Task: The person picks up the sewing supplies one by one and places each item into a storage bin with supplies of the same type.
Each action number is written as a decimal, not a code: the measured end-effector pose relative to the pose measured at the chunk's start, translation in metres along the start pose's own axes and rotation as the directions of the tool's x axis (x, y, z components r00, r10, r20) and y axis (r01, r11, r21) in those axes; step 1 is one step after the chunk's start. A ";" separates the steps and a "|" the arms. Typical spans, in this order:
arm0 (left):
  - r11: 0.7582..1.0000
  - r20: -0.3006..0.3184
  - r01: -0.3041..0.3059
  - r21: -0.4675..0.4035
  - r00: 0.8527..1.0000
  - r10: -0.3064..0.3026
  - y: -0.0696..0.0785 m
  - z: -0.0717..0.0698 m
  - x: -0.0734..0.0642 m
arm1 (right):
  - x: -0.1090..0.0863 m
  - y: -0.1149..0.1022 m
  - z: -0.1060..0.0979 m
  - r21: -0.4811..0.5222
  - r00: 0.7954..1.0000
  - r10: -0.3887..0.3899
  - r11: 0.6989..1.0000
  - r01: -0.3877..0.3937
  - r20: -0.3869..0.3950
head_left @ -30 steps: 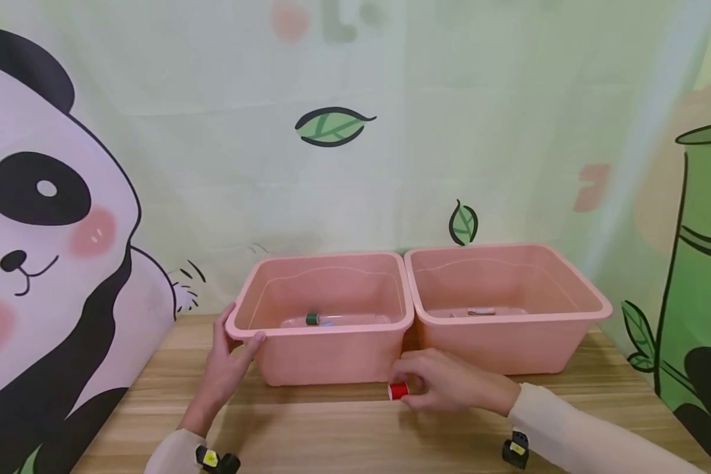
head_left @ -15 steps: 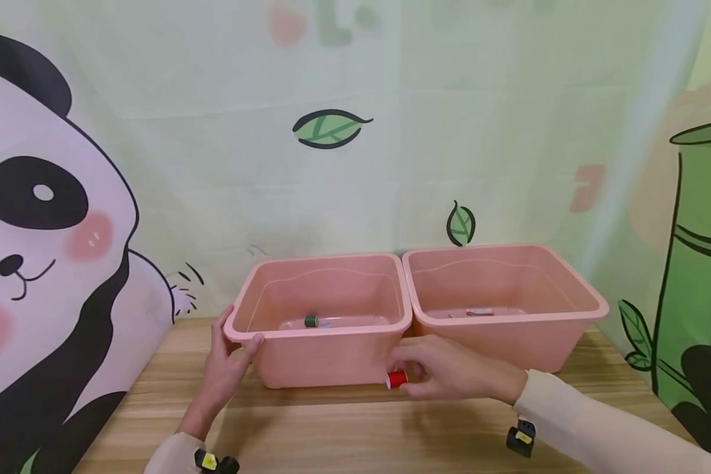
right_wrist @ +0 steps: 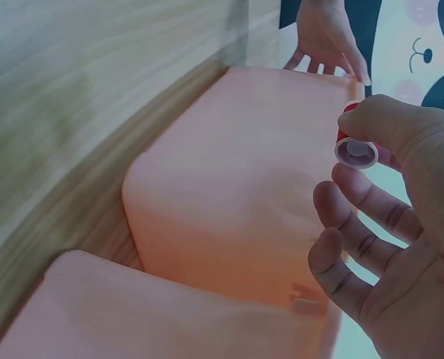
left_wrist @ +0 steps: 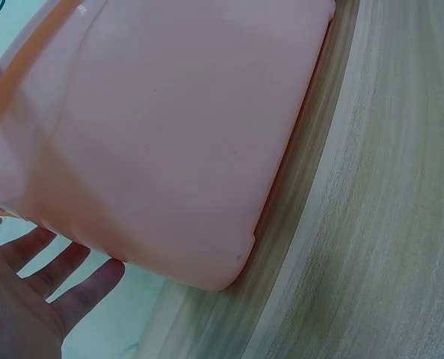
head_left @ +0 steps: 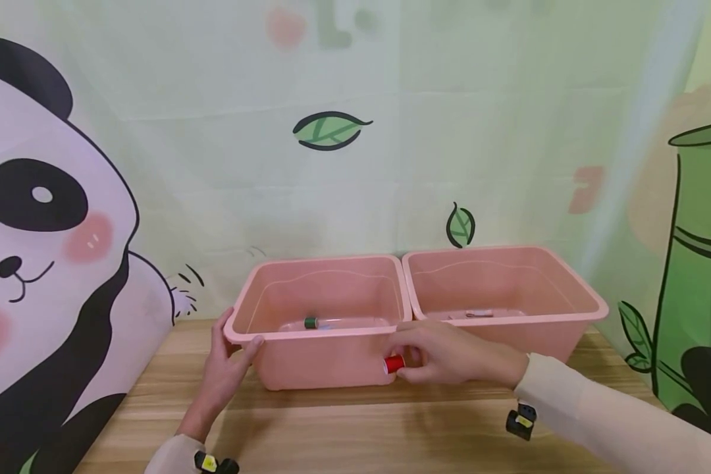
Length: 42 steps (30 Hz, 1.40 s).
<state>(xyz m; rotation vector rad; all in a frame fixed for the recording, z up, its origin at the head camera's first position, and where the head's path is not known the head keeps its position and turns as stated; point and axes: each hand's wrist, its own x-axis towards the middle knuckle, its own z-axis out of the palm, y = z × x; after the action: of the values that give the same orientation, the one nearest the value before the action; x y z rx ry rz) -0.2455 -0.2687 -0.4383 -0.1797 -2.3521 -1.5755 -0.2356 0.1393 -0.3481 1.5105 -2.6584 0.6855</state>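
Between thumb and fingertips, my right hand pinches a red thread spool; its hollow white end faces the right wrist camera. In the head view it overlaps the front right corner of the left pink plastic tub, below the rim. My left hand holds that tub's front left corner, thumb at the front rim and fingers along the side. The left wrist view shows those fingers against the tub's wall. Inside the left tub lie a green thread spool and something small and light blue.
A second pink tub stands right against the first one, with a small pale item on its floor. Both tubs stand on a wooden table, in front of a printed cloth backdrop.
My right hand has risen from near the tabletop, carrying the red thread spool up along the front of the left tub. The left hand keeps its hold on the tub's corner.
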 end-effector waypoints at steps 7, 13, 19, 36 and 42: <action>1.000 0.003 -0.015 -0.009 1.000 0.015 0.002 0.000 -0.001 | 0.004 -0.006 -0.015 -0.039 1.000 0.005 0.999 -0.006 -0.019; 1.000 0.003 -0.003 0.000 1.000 0.003 0.000 -0.001 0.001 | 0.011 -0.008 -0.023 -0.058 0.999 -0.028 0.998 0.026 -0.032; 1.000 0.006 0.002 0.005 1.000 -0.002 0.001 -0.002 0.000 | 0.016 -0.013 -0.029 -0.085 0.999 -0.021 0.996 0.017 -0.036; 1.000 0.005 0.007 0.002 1.000 -0.007 -0.002 -0.001 0.000 | 0.031 -0.015 -0.044 -0.103 1.000 -0.001 0.995 -0.001 -0.017; 1.000 0.021 0.018 -0.004 1.000 -0.018 -0.002 -0.001 0.000 | 0.040 -0.011 -0.050 -0.121 1.000 0.022 0.992 -0.023 -0.009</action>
<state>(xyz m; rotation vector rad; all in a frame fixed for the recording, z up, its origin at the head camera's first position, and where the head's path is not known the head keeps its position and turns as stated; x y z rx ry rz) -0.2458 -0.2703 -0.4396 -0.1778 -2.3728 -1.5945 -0.2583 0.1206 -0.2904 1.4472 -2.6609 0.5191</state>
